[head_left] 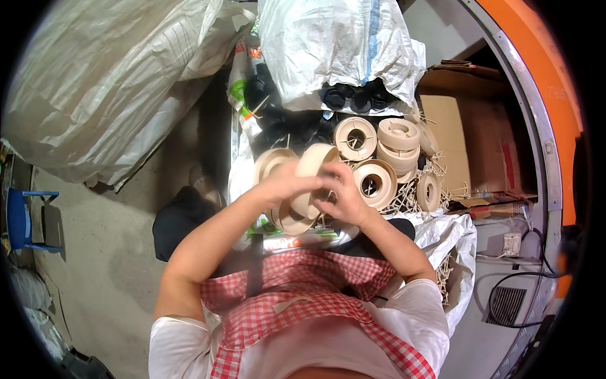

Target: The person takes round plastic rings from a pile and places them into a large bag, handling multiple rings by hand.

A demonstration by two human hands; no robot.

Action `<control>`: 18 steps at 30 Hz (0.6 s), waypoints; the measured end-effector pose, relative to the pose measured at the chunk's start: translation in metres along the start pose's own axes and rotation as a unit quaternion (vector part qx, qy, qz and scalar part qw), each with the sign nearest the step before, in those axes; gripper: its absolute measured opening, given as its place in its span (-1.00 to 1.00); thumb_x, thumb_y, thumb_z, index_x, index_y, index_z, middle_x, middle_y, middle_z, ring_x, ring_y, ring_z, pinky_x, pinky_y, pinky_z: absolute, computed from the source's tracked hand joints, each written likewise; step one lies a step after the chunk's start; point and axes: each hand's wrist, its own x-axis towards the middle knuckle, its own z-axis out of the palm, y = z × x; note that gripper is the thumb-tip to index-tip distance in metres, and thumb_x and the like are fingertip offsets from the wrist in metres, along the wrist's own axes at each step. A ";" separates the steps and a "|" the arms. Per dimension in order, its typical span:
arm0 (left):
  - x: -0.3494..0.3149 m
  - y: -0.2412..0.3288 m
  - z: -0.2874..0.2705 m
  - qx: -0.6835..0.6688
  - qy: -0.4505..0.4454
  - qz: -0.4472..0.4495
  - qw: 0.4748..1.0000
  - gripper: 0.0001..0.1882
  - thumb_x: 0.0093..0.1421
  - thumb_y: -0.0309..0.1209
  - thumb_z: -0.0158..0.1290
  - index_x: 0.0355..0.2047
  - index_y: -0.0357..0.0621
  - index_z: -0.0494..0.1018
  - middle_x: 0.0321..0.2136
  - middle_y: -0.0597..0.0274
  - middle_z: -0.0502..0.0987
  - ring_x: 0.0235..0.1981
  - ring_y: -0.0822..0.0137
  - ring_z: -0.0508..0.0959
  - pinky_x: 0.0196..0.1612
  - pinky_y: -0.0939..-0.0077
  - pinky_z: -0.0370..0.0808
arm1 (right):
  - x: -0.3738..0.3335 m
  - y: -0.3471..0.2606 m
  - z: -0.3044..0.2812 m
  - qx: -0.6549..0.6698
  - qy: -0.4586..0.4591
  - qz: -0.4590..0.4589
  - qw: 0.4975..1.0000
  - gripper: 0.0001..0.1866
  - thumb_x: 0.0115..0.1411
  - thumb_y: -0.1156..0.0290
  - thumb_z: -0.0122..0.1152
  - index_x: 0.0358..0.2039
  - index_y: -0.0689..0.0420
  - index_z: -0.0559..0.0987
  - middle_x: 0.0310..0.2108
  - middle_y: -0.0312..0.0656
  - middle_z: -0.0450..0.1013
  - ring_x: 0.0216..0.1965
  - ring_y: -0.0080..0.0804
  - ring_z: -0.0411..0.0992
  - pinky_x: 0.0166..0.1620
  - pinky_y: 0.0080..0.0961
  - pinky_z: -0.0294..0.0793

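Between my hands a beige plastic ring (317, 156) is held up on its edge. My left hand (285, 184) is closed against its left side, thumb and fingers reaching toward the middle. On the ring's right side my right hand (344, 194) has its fingers bent around the rim. Just beneath lies another beige ring (291, 221), partly hidden by my hands. A further beige ring (273, 161) shows behind my left hand. To the right, several more sit together, among them a flanged ring (355, 138) and a deeper ring (375, 183).
Thin beige plastic sticks (404, 201) are strewn around the rings. Black round parts (360, 100) spill from a white woven sack (341, 44) at the back. An open cardboard box (445, 136) stands at right, near an orange-edged machine (536, 76). A blue stool (22, 221) is far left.
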 end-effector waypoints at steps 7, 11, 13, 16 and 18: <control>-0.003 -0.009 0.009 0.092 0.055 0.110 0.988 -0.54 0.05 -0.43 0.17 -0.03 -0.25 0.34 -0.22 0.24 0.49 -0.28 0.47 0.50 -0.20 0.59 0.46 | -0.013 0.014 0.025 0.613 0.033 0.526 0.588 -0.38 0.20 0.24 0.13 0.17 0.08 0.08 -0.18 -0.02 0.38 -0.32 -0.29 0.50 -0.31 -0.51 0.58; -0.006 -0.013 0.009 0.098 0.078 0.084 0.989 -0.54 0.05 -0.42 0.17 -0.03 -0.25 0.34 -0.24 0.26 0.49 -0.31 0.49 0.50 -0.26 0.59 0.46 | -0.017 0.010 0.020 0.452 0.004 0.518 0.726 -0.12 0.22 0.23 0.09 0.28 0.03 -0.32 -0.16 0.02 0.40 -0.41 -0.34 0.50 -0.34 -0.47 0.58; 0.000 -0.016 0.007 0.110 0.079 0.099 0.986 -0.54 0.05 -0.42 0.17 -0.03 -0.24 0.33 -0.25 0.27 0.49 -0.32 0.50 0.50 -0.28 0.59 0.46 | -0.019 0.027 0.012 0.585 -0.131 0.489 0.634 -0.03 0.16 0.42 0.14 0.27 0.10 -0.40 -0.12 0.04 0.39 -0.39 -0.37 0.50 -0.34 -0.52 0.56; 0.005 -0.025 0.008 0.150 0.076 0.084 0.982 -0.53 0.05 -0.43 0.17 -0.02 -0.23 0.33 -0.26 0.29 0.49 -0.33 0.51 0.49 -0.30 0.59 0.46 | -0.019 0.005 0.027 0.309 0.027 0.379 0.872 -0.10 0.16 0.26 0.15 0.27 0.17 -0.26 -0.22 0.00 0.46 -0.39 -0.32 0.51 -0.31 -0.54 0.53; 0.005 -0.029 0.011 0.147 0.101 0.127 0.976 -0.54 -0.01 -0.41 0.16 -0.08 -0.27 0.36 -0.34 0.18 0.52 -0.41 0.45 0.53 -0.35 0.60 0.47 | -0.023 0.009 0.019 0.483 -0.008 0.410 0.774 -0.18 0.13 0.19 0.19 0.23 0.21 -0.04 -0.29 -0.02 0.49 -0.31 -0.25 0.51 -0.24 -0.49 0.51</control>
